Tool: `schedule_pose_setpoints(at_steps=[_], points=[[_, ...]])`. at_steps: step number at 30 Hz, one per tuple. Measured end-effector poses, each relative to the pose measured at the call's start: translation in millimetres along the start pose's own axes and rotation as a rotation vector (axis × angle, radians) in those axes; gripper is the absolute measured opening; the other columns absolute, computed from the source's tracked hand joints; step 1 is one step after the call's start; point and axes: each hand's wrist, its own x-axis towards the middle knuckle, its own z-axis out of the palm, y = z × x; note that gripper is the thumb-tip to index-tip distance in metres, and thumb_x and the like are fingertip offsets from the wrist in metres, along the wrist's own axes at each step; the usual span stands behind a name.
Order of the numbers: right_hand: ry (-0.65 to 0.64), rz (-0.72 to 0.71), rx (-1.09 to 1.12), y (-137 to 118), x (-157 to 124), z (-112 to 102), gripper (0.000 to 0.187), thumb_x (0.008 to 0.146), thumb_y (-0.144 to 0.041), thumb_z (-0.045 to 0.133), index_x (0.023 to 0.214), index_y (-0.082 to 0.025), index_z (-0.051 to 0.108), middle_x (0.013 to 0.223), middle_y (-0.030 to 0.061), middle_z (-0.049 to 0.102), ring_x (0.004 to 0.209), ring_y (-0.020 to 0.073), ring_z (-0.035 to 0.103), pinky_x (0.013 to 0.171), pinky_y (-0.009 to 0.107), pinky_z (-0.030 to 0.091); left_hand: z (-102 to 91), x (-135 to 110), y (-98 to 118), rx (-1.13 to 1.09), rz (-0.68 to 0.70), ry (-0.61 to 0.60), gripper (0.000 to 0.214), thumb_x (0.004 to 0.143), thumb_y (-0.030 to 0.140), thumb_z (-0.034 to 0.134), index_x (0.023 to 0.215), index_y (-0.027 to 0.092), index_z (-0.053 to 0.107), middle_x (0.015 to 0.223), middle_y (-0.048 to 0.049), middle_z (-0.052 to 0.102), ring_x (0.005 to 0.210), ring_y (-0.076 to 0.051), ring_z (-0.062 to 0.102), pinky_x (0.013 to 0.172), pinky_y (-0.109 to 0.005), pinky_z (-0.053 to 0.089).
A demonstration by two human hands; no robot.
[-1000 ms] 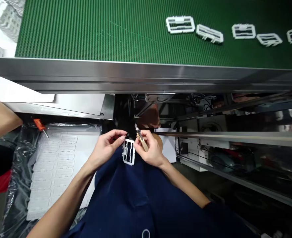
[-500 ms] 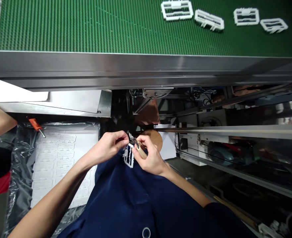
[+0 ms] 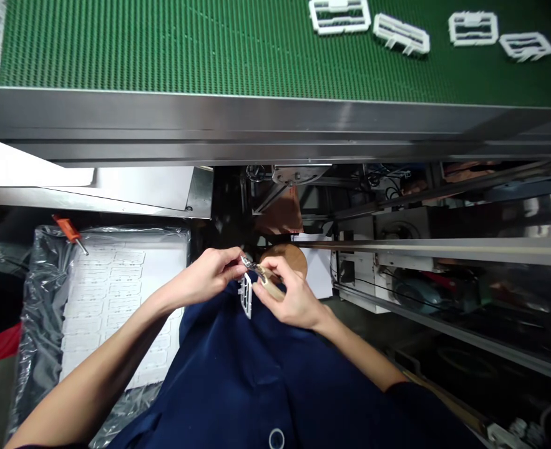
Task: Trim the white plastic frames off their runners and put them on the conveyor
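Observation:
In front of the dark blue clothing, my left hand [image 3: 215, 273] pinches the top of a white plastic frame [image 3: 246, 298] between thumb and fingers. The frame hangs down, seen almost edge-on, with slots and small tabs. My right hand [image 3: 296, 294] is closed around the beige handle of a small hand tool [image 3: 271, 287]. Its metal tip points left and lies at my left fingertips, by the frame's upper end. The fingers partly cover the tool, so its exact kind does not show.
Above runs a green conveyor belt [image 3: 163, 50] with several white frames on it, edged by a metal rail [image 3: 275, 118]. At left, a box lined with black plastic [image 3: 45, 299] holds rows of white parts [image 3: 125, 280]; an orange-handled screwdriver [image 3: 70, 231] lies on its rim. Machinery fills the right.
The white frame has turned from facing me to nearly edge-on. Both hands stay close together. A person's elbow at the left edge has gone from view, and the camera view has shifted slightly.

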Motion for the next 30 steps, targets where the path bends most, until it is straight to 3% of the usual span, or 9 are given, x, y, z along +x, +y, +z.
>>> schedule_pose_setpoints(at_steps=[5, 8, 13, 23, 30], points=[[-0.196, -0.005, -0.326, 12.4, 0.2, -48.9, 0.028, 0.082, -0.031, 0.057, 0.107, -0.021, 0.049, 0.094, 0.0025, 0.063, 0.079, 0.0149, 0.059, 0.072, 0.027, 0.044, -3.5, -1.6, 3.1, 0.009, 0.037, -0.081, 0.019, 0.09, 0.022, 0.042, 0.072, 0.018, 0.046, 0.067, 0.0037, 0.046, 0.061, -0.012, 0.04, 0.056, -0.023, 0.031], [-0.321, -0.044, -0.52, 12.5, 5.3, -65.3, 0.03, 0.081, -0.033, 0.058, 0.108, -0.021, 0.052, 0.098, 0.005, 0.063, 0.089, 0.0201, 0.059, 0.076, 0.03, 0.042, -3.8, -2.0, 5.3, 0.039, 0.053, -0.114, 0.019, 0.089, 0.02, 0.042, 0.071, 0.018, 0.044, 0.065, 0.0044, 0.042, 0.06, -0.011, 0.036, 0.054, -0.023, 0.029], [-0.465, -0.06, -0.651, 2.0, 14.6, -70.3, 0.027, 0.083, -0.036, 0.053, 0.105, -0.021, 0.053, 0.091, 0.0046, 0.064, 0.082, 0.0212, 0.059, 0.068, 0.03, 0.038, -1.5, -1.6, 6.1, 0.077, 0.074, -0.138, 0.016, 0.088, 0.019, 0.042, 0.072, 0.018, 0.043, 0.064, 0.0044, 0.042, 0.058, -0.011, 0.036, 0.053, -0.023, 0.029], [-0.503, -0.109, -0.709, -4.7, 17.4, -72.9, 0.028, 0.084, -0.041, 0.052, 0.104, -0.021, 0.056, 0.084, 0.0056, 0.064, 0.074, 0.0207, 0.059, 0.062, 0.029, 0.033, 2.2, -4.2, 9.3, 0.091, 0.095, -0.139, 0.015, 0.087, 0.019, 0.042, 0.071, 0.018, 0.044, 0.063, 0.0035, 0.042, 0.057, -0.012, 0.036, 0.052, -0.023, 0.029], [-0.541, -0.167, -0.825, -13.2, 19.8, -77.7, 0.029, 0.072, -0.022, 0.055, 0.101, -0.022, 0.054, 0.078, 0.0039, 0.061, 0.065, 0.0188, 0.055, 0.055, 0.027, 0.026, 4.3, -3.2, 12.0, 0.109, 0.1, -0.157, 0.014, 0.085, 0.015, 0.042, 0.071, 0.018, 0.044, 0.062, 0.0042, 0.041, 0.055, -0.011, 0.035, 0.051, -0.023, 0.028]])
